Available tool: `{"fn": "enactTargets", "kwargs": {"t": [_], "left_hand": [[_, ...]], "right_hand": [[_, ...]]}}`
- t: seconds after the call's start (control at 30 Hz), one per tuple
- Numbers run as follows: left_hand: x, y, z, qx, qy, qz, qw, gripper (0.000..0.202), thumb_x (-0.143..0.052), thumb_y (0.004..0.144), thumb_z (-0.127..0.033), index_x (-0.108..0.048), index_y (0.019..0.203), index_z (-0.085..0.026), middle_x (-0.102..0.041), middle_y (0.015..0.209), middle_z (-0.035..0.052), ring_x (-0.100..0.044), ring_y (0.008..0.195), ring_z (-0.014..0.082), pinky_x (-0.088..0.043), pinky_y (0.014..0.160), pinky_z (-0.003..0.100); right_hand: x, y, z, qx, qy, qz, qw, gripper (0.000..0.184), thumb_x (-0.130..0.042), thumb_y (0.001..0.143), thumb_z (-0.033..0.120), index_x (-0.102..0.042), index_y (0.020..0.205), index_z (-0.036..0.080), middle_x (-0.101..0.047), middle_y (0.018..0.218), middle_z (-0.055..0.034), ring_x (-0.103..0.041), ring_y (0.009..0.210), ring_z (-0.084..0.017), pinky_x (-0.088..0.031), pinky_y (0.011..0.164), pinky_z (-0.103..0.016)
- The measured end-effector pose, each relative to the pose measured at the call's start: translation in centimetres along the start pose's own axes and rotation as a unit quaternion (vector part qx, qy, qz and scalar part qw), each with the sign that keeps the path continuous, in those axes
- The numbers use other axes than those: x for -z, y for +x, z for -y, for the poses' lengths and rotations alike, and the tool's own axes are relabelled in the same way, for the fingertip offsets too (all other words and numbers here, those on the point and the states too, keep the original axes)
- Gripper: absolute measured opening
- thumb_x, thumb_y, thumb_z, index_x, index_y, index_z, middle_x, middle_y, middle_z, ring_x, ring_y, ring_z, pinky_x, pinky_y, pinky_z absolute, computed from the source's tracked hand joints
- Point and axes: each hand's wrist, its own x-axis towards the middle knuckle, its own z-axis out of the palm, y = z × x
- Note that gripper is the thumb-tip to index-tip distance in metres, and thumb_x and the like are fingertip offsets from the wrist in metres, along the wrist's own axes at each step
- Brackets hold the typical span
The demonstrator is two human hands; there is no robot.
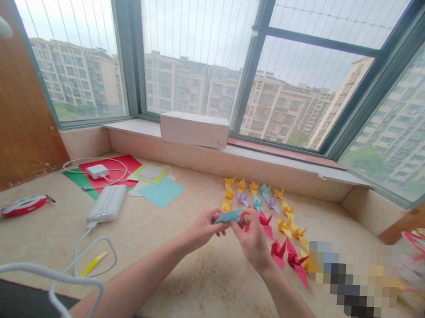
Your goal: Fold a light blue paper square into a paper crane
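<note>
Between my two hands is a folded piece of light blue paper (pixel 227 216), held above the stone counter. My left hand (pixel 209 225) pinches its left end, thumb along the near side. The right end is gripped by the fingers of my right hand (pixel 250 232). Just beyond and to the right stand folded paper cranes: yellow ones (pixel 286 226), red ones (pixel 278 251), blue ones (pixel 265 191) and purple ones (pixel 274 204). Some cranes are partly hidden behind my right hand.
Flat paper sheets lie at the left: blue (pixel 163 191), red (pixel 126 166) and green (pixel 81 180). A white power bank (pixel 106 204) with cables, a charger (pixel 98 171) and a red-and-white pouch (pixel 26 206) are nearby. A white box (pixel 194 129) sits on the windowsill. The lower right is pixelated.
</note>
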Motion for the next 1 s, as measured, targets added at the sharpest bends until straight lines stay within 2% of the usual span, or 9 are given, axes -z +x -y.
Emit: {"fn": "enactTargets", "kwargs": {"t": [0.13,0.23,0.3,0.4,0.5,0.67,0.8,0.9,1.0], "left_hand": [[0.7,0.1,0.3,0.032,0.054,-0.016,0.998,0.023,-0.075,0.070,-0.031,-0.060,0.079,-0.016,-0.061,0.060,-0.0021,-0.058,0.052,0.0111,-0.039,0.048,0.020],[1.0,0.0,0.5,0.044,0.080,0.002,0.996,0.021,-0.075,0.068,-0.028,-0.062,0.078,-0.016,-0.060,0.058,-0.0025,-0.056,0.050,0.0102,-0.038,0.046,0.019],[1.0,0.0,0.5,0.045,0.079,0.024,0.996,0.021,-0.075,0.067,-0.027,-0.063,0.079,-0.015,-0.060,0.058,-0.0023,-0.056,0.049,0.0100,-0.039,0.046,0.019],[0.8,0.0,0.2,0.052,0.083,0.019,0.995,0.020,-0.075,0.066,-0.027,-0.064,0.079,-0.015,-0.061,0.058,-0.0022,-0.056,0.049,0.0102,-0.041,0.048,0.021],[0.7,-0.1,-0.5,0.073,0.062,-0.004,0.995,0.024,-0.078,0.066,-0.026,-0.065,0.082,-0.014,-0.063,0.060,-0.0015,-0.057,0.049,0.0104,-0.043,0.051,0.022],[0.7,-0.3,-2.0,0.109,-0.065,-0.023,0.992,0.048,-0.084,0.065,-0.029,-0.061,0.106,-0.017,-0.072,0.077,0.0043,-0.066,0.058,0.0139,-0.051,0.065,0.029],[0.6,-0.3,-1.9,0.108,-0.094,-0.044,0.989,0.061,-0.087,0.064,-0.034,-0.057,0.115,-0.018,-0.074,0.091,0.0098,-0.071,0.066,0.0176,-0.054,0.072,0.034],[0.2,-0.3,-1.3,0.096,-0.076,-0.054,0.991,0.057,-0.086,0.065,-0.039,-0.060,0.110,-0.014,-0.075,0.084,0.0104,-0.071,0.070,0.0197,-0.054,0.075,0.035],[-0.2,-0.2,-0.8,0.054,-0.039,-0.053,0.996,0.044,-0.083,0.066,-0.044,-0.066,0.092,-0.012,-0.075,0.080,0.0107,-0.071,0.075,0.0215,-0.053,0.074,0.034]], "right_hand": [[0.9,0.3,0.0,0.035,-0.105,-0.020,0.994,0.022,-0.060,0.089,0.037,-0.057,0.104,0.021,-0.060,0.069,0.0017,-0.058,0.063,-0.017,-0.048,0.063,-0.030],[1.5,0.7,-0.2,0.106,-0.173,-0.039,0.978,0.023,-0.065,0.086,0.039,-0.065,0.101,0.022,-0.066,0.094,-0.0074,-0.062,0.089,-0.024,-0.048,0.083,-0.040],[1.6,0.8,-0.5,0.125,-0.191,-0.004,0.974,0.023,-0.068,0.084,0.037,-0.068,0.103,0.023,-0.067,0.107,-0.0096,-0.061,0.102,-0.027,-0.045,0.092,-0.044],[1.4,0.8,-0.8,0.082,-0.176,0.059,0.979,0.018,-0.066,0.085,0.032,-0.069,0.100,0.023,-0.071,0.098,-0.0066,-0.065,0.093,-0.025,-0.047,0.087,-0.041],[1.0,0.7,-0.8,0.018,-0.129,0.076,0.989,0.013,-0.062,0.087,0.032,-0.069,0.089,0.022,-0.073,0.088,-0.0040,-0.066,0.083,-0.022,-0.049,0.075,-0.034],[1.1,0.8,-0.2,-0.026,-0.099,0.024,0.994,0.021,-0.059,0.088,0.038,-0.067,0.083,0.019,-0.072,0.080,-0.0048,-0.065,0.075,-0.021,-0.049,0.068,-0.031],[0.9,0.8,-0.3,-0.049,-0.055,-0.033,0.997,0.026,-0.058,0.088,0.043,-0.066,0.085,0.018,-0.072,0.081,-0.0077,-0.066,0.073,-0.022,-0.051,0.067,-0.033],[0.3,0.5,-0.4,-0.063,-0.018,-0.053,0.996,0.027,-0.060,0.086,0.044,-0.064,0.087,0.018,-0.072,0.082,-0.0082,-0.068,0.075,-0.023,-0.054,0.069,-0.034],[-0.2,0.2,-0.3,-0.071,-0.009,-0.040,0.997,0.025,-0.061,0.086,0.043,-0.064,0.086,0.019,-0.073,0.082,-0.0076,-0.070,0.078,-0.023,-0.055,0.073,-0.036]]}}
